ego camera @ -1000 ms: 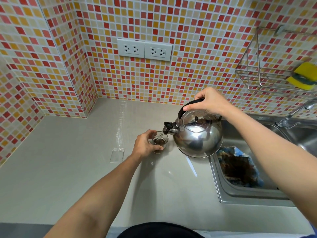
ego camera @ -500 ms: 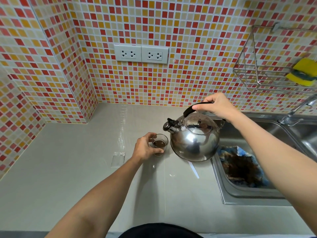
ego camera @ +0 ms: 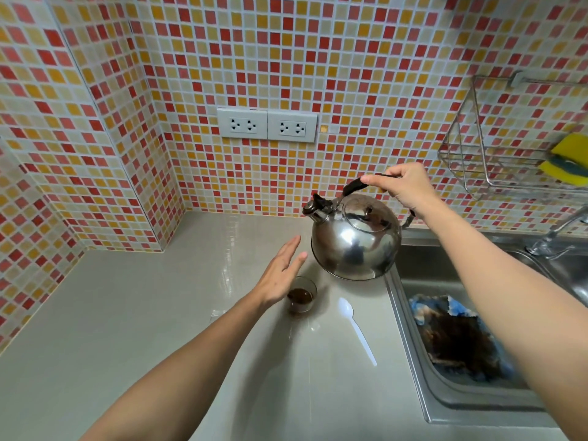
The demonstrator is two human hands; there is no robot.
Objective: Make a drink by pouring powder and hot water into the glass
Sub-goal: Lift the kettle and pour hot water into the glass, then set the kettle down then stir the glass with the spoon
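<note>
Only the head view here, so one pass through it. The glass (ego camera: 300,298) sits on the counter (ego camera: 133,313) a bit left of center in the frame, and it already has dark liquid in it, so I'd say the powder and the hot water are both in. The right hand (ego camera: 402,186), upper right of center, is wrapped tight around the black handle of the kettle (ego camera: 354,238), which hangs in the air just up and right of the glass, spout pointing left and roughly level, nothing coming out of it that I can see. The left hand (ego camera: 280,275) is flat and open, fingers spread out straight, hovering over the left side of the glass — not gripping it, and I can't tell if it even brushes the rim.

A white plastic spoon (ego camera: 358,329) lies on the counter just right of the glass, toward the sink (ego camera: 410,361) on the lower right. There's a small clear bit of plastic (ego camera: 216,313) on the counter left of the glass, maybe a torn sachet, hard to say.

My read: the pouring step looks finished. Next move is probably parking the kettle somewhere flat and away from the glass — then grabbing the spoon to stir, with the free hand steadying the glass.
</note>
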